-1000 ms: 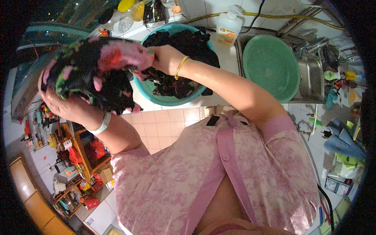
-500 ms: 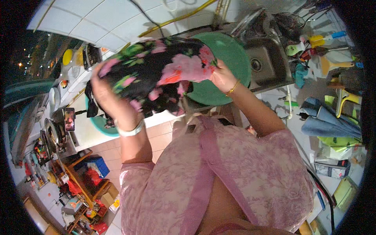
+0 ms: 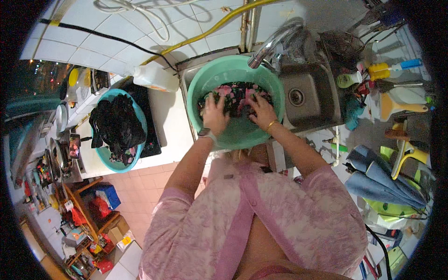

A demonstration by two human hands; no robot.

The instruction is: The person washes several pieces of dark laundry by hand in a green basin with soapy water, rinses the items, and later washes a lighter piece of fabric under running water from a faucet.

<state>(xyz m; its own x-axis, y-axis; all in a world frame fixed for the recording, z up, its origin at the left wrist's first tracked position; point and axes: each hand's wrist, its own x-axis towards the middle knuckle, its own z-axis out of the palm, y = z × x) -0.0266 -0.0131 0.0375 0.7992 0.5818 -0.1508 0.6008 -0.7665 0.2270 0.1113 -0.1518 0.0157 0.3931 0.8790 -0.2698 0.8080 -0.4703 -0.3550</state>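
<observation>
A black cloth with pink flowers (image 3: 239,93) lies in water inside a green basin (image 3: 198,79), which stands in the left bowl of the sink. My left hand (image 3: 215,114), with a watch at its wrist, presses on the left part of the cloth, fingers spread. On the right part rests my right hand (image 3: 262,111), its fingers also apart and partly sunk among the folds; a gold bracelet circles that wrist. Neither hand grips the cloth. A chrome faucet (image 3: 270,49) hangs over the basin's far right rim.
A blue basin (image 3: 144,126) heaped with dark clothes (image 3: 119,122) stands on the counter to the left. Near the wall is a white jug (image 3: 156,78). At right are the second sink bowl (image 3: 305,100), hanging brushes and blue jeans (image 3: 380,179). A phone (image 3: 74,145) stands at far left.
The flowered cloth, held up and stretched between both hands before, has gone down into the green basin. Both hands have let go and now lie on it; my left hand has moved right.
</observation>
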